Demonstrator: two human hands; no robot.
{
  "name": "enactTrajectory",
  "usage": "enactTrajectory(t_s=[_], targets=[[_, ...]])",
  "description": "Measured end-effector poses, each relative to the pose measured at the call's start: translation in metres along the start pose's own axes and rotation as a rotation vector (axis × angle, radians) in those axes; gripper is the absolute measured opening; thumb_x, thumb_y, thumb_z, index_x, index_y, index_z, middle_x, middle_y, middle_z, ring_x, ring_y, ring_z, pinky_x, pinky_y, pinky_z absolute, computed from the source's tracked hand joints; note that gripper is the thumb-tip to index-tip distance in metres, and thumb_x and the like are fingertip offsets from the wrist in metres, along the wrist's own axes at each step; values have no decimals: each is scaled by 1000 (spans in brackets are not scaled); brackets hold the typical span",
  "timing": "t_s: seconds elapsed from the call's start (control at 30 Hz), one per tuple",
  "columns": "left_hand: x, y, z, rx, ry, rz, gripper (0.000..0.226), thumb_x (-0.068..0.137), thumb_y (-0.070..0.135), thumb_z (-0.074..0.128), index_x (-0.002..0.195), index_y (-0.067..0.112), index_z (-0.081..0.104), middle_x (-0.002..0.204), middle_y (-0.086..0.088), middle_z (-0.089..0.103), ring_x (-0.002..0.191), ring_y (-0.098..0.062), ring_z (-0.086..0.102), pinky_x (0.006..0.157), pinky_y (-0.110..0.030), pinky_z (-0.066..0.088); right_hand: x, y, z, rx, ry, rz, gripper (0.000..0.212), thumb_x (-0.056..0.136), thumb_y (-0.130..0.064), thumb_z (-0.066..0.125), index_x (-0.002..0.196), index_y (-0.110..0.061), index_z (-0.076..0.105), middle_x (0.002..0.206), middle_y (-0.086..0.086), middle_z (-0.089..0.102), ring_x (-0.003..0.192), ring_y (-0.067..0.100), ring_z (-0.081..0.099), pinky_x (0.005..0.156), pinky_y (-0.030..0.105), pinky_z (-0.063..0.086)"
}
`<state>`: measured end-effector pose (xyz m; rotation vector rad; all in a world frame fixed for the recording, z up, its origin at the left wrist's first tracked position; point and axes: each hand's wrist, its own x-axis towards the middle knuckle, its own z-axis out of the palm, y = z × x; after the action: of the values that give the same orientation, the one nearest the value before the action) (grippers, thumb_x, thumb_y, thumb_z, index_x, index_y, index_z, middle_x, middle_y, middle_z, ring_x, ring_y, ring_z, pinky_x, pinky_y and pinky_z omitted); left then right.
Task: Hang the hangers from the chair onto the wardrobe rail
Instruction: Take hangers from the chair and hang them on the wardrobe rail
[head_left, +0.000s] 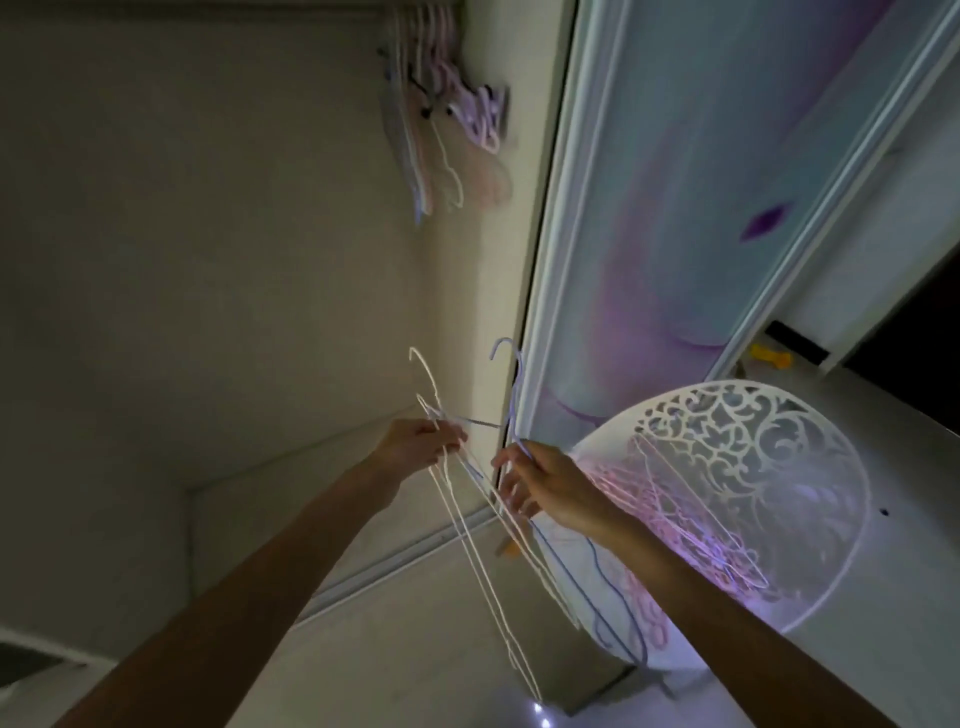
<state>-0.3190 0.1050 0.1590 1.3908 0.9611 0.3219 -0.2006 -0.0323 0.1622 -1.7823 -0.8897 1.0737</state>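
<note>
Inside the open wardrobe (218, 218), a bunch of hangers (436, 114) already hangs up top. More lie on the white chair (727, 499). Left hand (415, 447) grips white wire hangers (467, 519); right hand (545, 483) grasps a blue one (511, 395), none hung yet.

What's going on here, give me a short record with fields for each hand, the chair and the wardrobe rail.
left hand: grips white wire hangers near their necks
right hand: holds blue wire hanger, hook up
chair: white, openwork back, pink hangers lying on it
wardrobe rail: hidden at top edge; hung hangers already there
sliding door: beside the opening
</note>
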Motion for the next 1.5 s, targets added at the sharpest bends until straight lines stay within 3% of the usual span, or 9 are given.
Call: enactTrajectory(t_s=[0.17, 0.5, 0.57, 0.7, 0.83, 1.07, 1.23, 1.4, 1.5], targets=[[-4, 18, -83, 23, 103, 60, 36, 87, -1, 60, 54, 13, 64, 36, 8, 53, 28, 2, 39, 33, -6, 28, 17, -53, 39, -313, 162, -227, 19, 96, -17, 43, 91, -17, 62, 52, -5, 57, 40, 4, 49, 54, 25, 40], [30, 87, -200, -18, 348, 149, 34, 88, 4, 61, 56, 15, 61, 42, 7, 53, 25, 3, 39, 32, -6, 25, 98, -149, 62, -266, 249, -417, 14, 95, -28, 50, 94, -19, 60, 46, 0, 53, 31, 3, 41, 40, 11, 30], [42, 103, -218, -45, 395, 178, 28, 90, 7, 58, 64, 15, 59, 54, 2, 54, 26, 3, 40, 34, -7, 28, 120, -168, 61, -311, 201, -428, 12, 96, -25, 47, 92, -21, 58, 43, -2, 53, 32, 3, 43, 43, 13, 31], [72, 126, -248, -164, 442, 194, 19, 89, 10, 61, 71, 16, 60, 40, 15, 61, 43, 6, 57, 55, -16, 45, 162, -199, 54, -412, 60, -439, 16, 97, -17, 42, 90, -20, 55, 38, -7, 53, 32, 1, 42, 49, 16, 33], [102, 137, -259, -169, 522, 170, 13, 86, 1, 62, 74, 6, 61, 30, 12, 53, 23, 3, 45, 29, -7, 30, 191, -227, 51, -437, -104, -488, 25, 98, -9, 42, 85, -23, 58, 49, -2, 48, 30, 1, 37, 41, 10, 30], [142, 117, -279, -203, 578, 18, 28, 81, -3, 67, 58, 4, 53, 27, 4, 48, 15, -2, 32, 26, -6, 19, 208, -260, 39, -396, -220, -520, 18, 99, -8, 39, 102, -7, 57, 37, -10, 29, 34, 0, 25, 37, 8, 24], [155, 109, -292, -305, 536, -35, 28, 86, -2, 61, 61, 6, 52, 60, -8, 48, 40, -10, 49, 27, -9, 35, 224, -258, 24, -333, -115, -406, 21, 100, -16, 38, 103, -8, 57, 37, -11, 32, 32, 0, 24, 35, 14, 16], [149, 134, -307, -354, 451, 0, 20, 86, 3, 64, 68, 9, 57, 37, 6, 58, 38, -2, 56, 35, -12, 46, 243, -278, 35, -308, 65, -382, 23, 99, -17, 41, 108, -8, 60, 46, -1, 32, 28, 1, 26, 32, 12, 19], [147, 155, -313, -367, 439, 52, 18, 85, 4, 65, 70, 11, 58, 56, 0, 62, 50, -6, 58, 38, -11, 47, 256, -305, 46, -258, 186, -399, 26, 99, -13, 42, 113, 0, 59, 54, 1, 35, 24, 1, 32, 31, 8, 22]])
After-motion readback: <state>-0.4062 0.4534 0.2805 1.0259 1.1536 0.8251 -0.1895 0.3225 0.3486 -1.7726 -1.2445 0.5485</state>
